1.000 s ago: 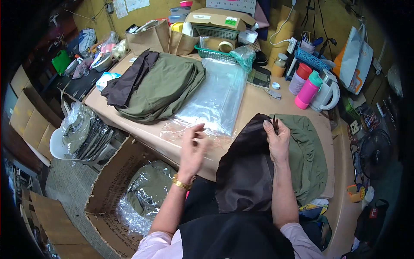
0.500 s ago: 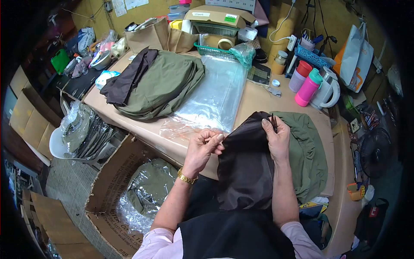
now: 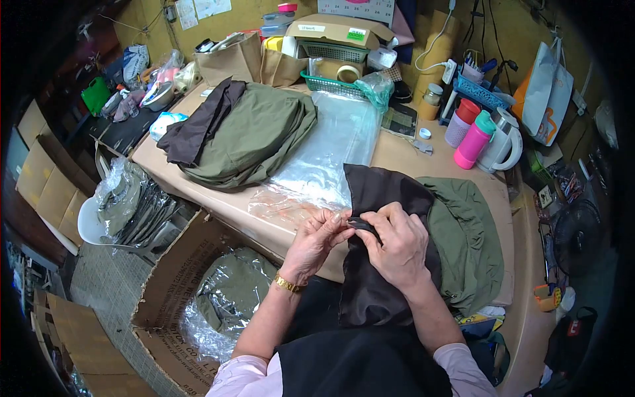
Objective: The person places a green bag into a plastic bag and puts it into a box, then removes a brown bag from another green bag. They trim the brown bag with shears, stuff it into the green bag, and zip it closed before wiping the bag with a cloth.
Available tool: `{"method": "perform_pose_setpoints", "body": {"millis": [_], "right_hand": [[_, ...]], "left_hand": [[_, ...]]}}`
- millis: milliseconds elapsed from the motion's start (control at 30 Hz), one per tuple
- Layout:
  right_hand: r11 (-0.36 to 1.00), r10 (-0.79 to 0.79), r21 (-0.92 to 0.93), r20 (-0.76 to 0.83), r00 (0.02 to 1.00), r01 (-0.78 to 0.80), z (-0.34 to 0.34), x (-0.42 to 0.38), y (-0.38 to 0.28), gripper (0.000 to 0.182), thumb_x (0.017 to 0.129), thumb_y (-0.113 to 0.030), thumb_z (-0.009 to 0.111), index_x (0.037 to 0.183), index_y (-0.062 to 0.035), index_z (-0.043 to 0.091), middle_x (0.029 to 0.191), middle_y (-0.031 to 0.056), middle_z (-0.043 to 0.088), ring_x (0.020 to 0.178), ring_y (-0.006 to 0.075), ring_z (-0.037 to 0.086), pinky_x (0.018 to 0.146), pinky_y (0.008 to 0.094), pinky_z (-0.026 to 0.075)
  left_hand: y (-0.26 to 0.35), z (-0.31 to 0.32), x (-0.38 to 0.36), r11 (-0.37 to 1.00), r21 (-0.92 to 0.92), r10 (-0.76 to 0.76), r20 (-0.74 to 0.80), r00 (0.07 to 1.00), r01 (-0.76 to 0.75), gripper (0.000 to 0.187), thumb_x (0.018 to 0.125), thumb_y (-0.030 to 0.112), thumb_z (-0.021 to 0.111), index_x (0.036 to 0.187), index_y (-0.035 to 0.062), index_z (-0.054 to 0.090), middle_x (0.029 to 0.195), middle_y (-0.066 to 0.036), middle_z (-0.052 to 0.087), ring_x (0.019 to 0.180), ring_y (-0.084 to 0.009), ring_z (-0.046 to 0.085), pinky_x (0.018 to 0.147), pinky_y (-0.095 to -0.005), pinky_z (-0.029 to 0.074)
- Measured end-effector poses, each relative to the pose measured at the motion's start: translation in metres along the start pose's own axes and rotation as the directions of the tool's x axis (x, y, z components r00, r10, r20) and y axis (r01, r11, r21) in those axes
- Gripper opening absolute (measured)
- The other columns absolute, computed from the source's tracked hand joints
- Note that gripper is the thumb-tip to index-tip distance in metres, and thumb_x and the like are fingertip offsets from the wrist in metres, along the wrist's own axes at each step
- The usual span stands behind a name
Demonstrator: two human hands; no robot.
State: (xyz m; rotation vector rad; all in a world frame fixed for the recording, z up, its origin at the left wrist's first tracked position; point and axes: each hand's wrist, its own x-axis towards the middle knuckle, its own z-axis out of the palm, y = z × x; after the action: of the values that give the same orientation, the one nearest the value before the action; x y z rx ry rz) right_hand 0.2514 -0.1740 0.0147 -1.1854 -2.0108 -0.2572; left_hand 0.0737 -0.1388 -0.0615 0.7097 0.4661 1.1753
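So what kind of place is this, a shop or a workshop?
Probably a small garment packing workroom: stacked olive garments on the table, clear plastic bags, and a cardboard box holding bagged ones.
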Motion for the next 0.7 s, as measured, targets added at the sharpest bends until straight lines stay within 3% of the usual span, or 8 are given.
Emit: {"method": "perform_pose_setpoints", "body": {"millis": [233,333,400,433,467,567,667,700], "right_hand": [[0.992,-0.103,-0.076,-0.044,0.994,0.100,0.009,0.002,-0.002,0.023,0.070,-0.012,0.081,0.090,-0.0087,0.069,0.078,0.0030,0.056,0.067,0.0204,0.058,0.058,0.0352,0.038],[0.970,0.091,0.233,-0.103,0.990,-0.065,0.024,0.001,0.010,0.021,0.075,-0.013,0.078,0.091,-0.0074,0.067,0.088,0.0068,0.059,0.076,0.0254,0.061,0.064,0.0382,0.048],[0.854,0.379,0.367,0.045,0.924,-0.368,0.035,0.004,0.021,0.031,0.078,-0.017,0.079,0.102,-0.0052,0.064,0.095,0.0103,0.060,0.083,0.0285,0.064,0.073,0.0390,0.051],[0.898,0.346,0.279,0.028,0.938,-0.339,0.054,-0.002,0.041,0.040,0.079,-0.022,0.079,0.110,-0.0045,0.060,0.099,0.0127,0.060,0.088,0.0304,0.064,0.078,0.0398,0.051],[0.900,0.351,0.270,0.020,0.936,-0.343,0.076,-0.013,0.063,0.040,0.081,-0.023,0.078,0.111,-0.0049,0.059,0.103,0.0135,0.060,0.095,0.0325,0.063,0.084,0.0415,0.051],[0.892,0.392,0.162,0.186,0.901,-0.422,0.106,-0.042,0.098,0.033,0.086,-0.023,0.074,0.109,-0.0042,0.060,0.104,0.0152,0.065,0.095,0.0345,0.065,0.082,0.0435,0.051],[0.867,0.428,0.160,0.244,0.870,-0.472,0.112,-0.044,0.101,0.027,0.091,-0.024,0.068,0.107,-0.0041,0.060,0.099,0.0164,0.068,0.092,0.0366,0.066,0.079,0.0453,0.051],[0.879,0.423,0.123,0.240,0.874,-0.460,0.109,-0.042,0.098,0.026,0.092,-0.025,0.067,0.106,-0.0043,0.060,0.096,0.0164,0.069,0.090,0.0373,0.066,0.078,0.0457,0.051]], "left_hand": [[0.006,0.012,-0.007,0.997,0.071,0.037,0.060,0.998,-0.041,0.014,0.100,0.015,0.058,0.090,0.0055,0.057,0.104,-0.007,0.067,0.102,-0.0138,0.064,0.094,-0.0333,0.056],[0.009,0.017,-0.011,0.994,0.094,0.066,-0.021,0.998,-0.064,0.016,0.101,0.018,0.058,0.092,0.0049,0.058,0.096,-0.006,0.068,0.086,-0.0100,0.064,0.078,-0.0259,0.056],[0.006,-0.008,-0.013,0.954,0.275,0.144,-0.062,0.988,-0.122,0.024,0.103,0.024,0.056,0.090,0.0037,0.061,0.095,-0.008,0.070,0.062,-0.0050,0.056,0.055,-0.0180,0.046],[0.005,-0.022,-0.014,0.962,0.251,0.139,-0.134,0.981,-0.102,0.026,0.104,0.026,0.054,0.092,0.0046,0.062,0.080,-0.003,0.067,0.049,-0.0028,0.041,0.045,-0.0185,0.028],[0.011,-0.016,-0.021,0.974,0.221,0.125,-0.329,0.936,-0.052,0.027,0.103,0.029,0.055,0.091,0.0049,0.060,0.064,0.004,0.051,0.047,-0.0040,0.036,0.044,-0.0206,0.027],[0.006,-0.072,-0.035,0.968,0.244,0.142,-0.320,0.937,-0.063,0.027,0.103,0.031,0.056,0.093,0.0065,0.060,0.066,0.003,0.053,0.049,-0.0027,0.037,0.045,-0.0198,0.027],[-0.009,-0.098,-0.040,0.832,0.554,0.236,-0.393,0.889,0.024,0.024,0.102,0.029,0.058,0.099,0.0047,0.060,0.069,0.002,0.056,0.050,-0.0054,0.041,0.049,-0.0219,0.035],[-0.019,-0.103,-0.034,0.669,0.737,0.422,-0.274,0.864,-0.093,0.025,0.099,0.027,0.061,0.102,0.0026,0.060,0.070,0.001,0.057,0.052,-0.0085,0.046,0.053,-0.0245,0.040]]}}
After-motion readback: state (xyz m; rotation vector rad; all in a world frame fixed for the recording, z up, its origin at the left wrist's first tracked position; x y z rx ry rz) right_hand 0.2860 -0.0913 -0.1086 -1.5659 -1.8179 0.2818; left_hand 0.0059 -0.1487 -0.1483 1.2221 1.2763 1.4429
